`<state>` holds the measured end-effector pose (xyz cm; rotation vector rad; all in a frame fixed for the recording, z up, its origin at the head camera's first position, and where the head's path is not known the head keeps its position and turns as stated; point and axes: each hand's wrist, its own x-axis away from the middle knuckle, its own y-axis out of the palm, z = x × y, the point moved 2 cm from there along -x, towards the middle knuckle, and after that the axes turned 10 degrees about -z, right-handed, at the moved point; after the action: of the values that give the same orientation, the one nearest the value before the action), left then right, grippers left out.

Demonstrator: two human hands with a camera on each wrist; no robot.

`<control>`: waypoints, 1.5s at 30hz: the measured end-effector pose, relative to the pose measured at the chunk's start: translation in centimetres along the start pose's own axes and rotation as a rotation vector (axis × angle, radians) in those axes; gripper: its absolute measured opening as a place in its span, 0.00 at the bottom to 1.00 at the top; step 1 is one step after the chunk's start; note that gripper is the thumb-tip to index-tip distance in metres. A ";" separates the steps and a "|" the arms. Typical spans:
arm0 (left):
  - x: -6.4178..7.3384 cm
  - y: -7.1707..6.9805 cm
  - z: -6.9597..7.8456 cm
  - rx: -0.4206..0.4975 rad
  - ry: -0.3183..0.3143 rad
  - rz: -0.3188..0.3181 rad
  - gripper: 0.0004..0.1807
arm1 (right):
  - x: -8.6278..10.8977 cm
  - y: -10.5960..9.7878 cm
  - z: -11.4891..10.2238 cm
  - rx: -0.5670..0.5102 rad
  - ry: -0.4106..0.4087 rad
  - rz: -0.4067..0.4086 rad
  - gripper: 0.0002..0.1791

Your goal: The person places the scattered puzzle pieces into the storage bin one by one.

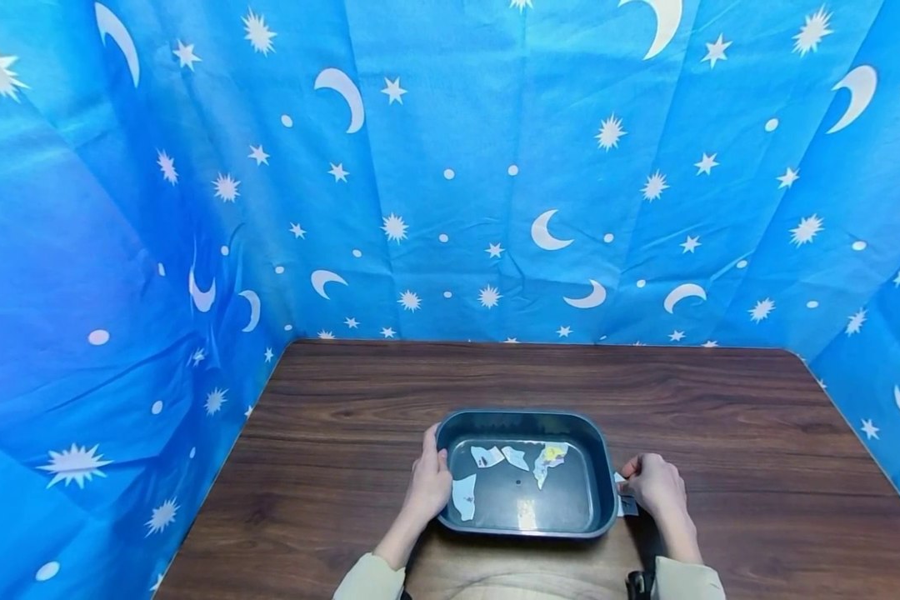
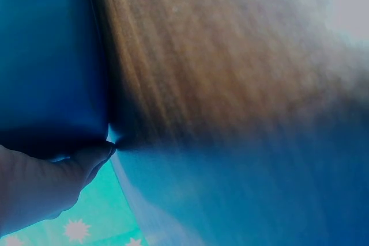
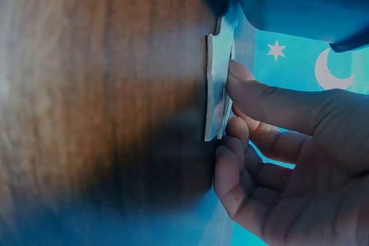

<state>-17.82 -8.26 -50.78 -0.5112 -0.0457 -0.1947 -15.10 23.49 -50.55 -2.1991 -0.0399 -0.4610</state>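
So, dark plastic tub (image 1: 566, 510) first: it's sitting on the wood-look table (image 1: 765, 467) with its long axis running side to side in front of the person. Four torn paper bits are lying inside, on the floor of it. One pale scrap (image 1: 464, 497) is over at the left end, longer in the near-far direction. Toward the far side there's a printed scrap (image 1: 486, 457), wider left to right, and just beside it a small whitish scrap (image 1: 515, 457) on a diagonal. Further right is the yellow-marked scrap (image 1: 550, 460), its narrow tip pointing back at the person.

Left hand (image 1: 429, 479) is gripping the tub's left end, thumb up by the rim and the rest of the fingers around the outside.

Right hand (image 1: 656, 482) is on the opposite side, at a couple of loose paper pieces (image 3: 217, 99) on the table, right by the tub's right wall. Its fingers are curled, with the thumb tip on the paper and the fingertips down by the edge. Honestly can't tell whether anything's properly pinched or just touched. Those pieces overlap and show nearly edge-on from the right wrist, longer visible side running up and down that view, top end beside the tub. Their printing's too blurry to read.
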 end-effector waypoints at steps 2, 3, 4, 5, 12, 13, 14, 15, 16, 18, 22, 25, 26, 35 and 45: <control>0.0 0.0 0.0 -0.005 0.004 -0.001 0.22 | 0.0 -0.1 0.0 -0.006 0.000 -0.007 0.08; 0.1 0.0 0.0 -0.006 0.006 -0.002 0.22 | 0.0 -0.1 -0.1 -0.009 -0.001 -0.009 0.08; 0.1 0.0 0.0 -0.002 0.004 -0.005 0.22 | 0.0 -0.2 -0.1 -0.009 -0.005 -0.006 0.09; 0.1 0.0 0.0 -0.002 0.004 -0.006 0.22 | 0.0 -0.3 -0.1 -0.011 -0.010 -0.004 0.09; 0.2 -0.1 0.1 -0.005 -0.001 -0.006 0.22 | 0.1 -0.6 -0.3 -0.005 -0.043 0.013 0.09; 0.2 -0.1 0.1 -0.008 0.002 -0.006 0.22 | 0.1 -0.6 -0.3 -0.007 -0.041 0.010 0.09; 0.2 -0.1 0.1 -0.014 0.006 -0.003 0.22 | 0.1 -0.6 -0.3 -0.009 -0.039 0.004 0.08; 0.2 -0.1 0.1 -0.015 0.008 -0.002 0.22 | 0.1 -0.7 -0.3 -0.011 -0.037 -0.004 0.08; 0.2 0.0 0.1 -0.017 0.011 -0.002 0.22 | 0.1 -0.7 -0.3 -0.013 -0.037 -0.010 0.07; 0.1 0.0 0.0 -0.015 0.012 -0.002 0.22 | 0.1 -0.8 -0.3 -0.019 -0.038 -0.019 0.05; 0.1 0.0 -0.1 -0.006 0.005 -0.008 0.22 | -0.1 -1.6 -0.3 -0.019 -0.040 -0.010 0.05; 0.1 0.0 -0.2 0.005 -0.001 -0.014 0.22 | -0.4 -2.7 -0.5 -0.033 -0.038 -0.003 0.05; 0.1 -0.1 -0.1 0.006 0.000 -0.013 0.22 | -0.4 -3.1 -0.6 -0.047 -0.036 -0.005 0.06; 0.0 -0.1 -0.1 -0.018 0.020 0.006 0.22 | -0.9 -5.5 -2.3 -0.179 -0.051 -0.033 0.08; 0.1 0.0 -0.1 -0.027 0.027 0.010 0.21 | -1.5 -5.6 -5.8 -0.401 -0.160 -0.146 0.10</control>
<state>-17.71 -8.36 -50.85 -0.5352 -0.0146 -0.1927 -19.38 22.74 -43.60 -2.6370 -0.2113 -0.3981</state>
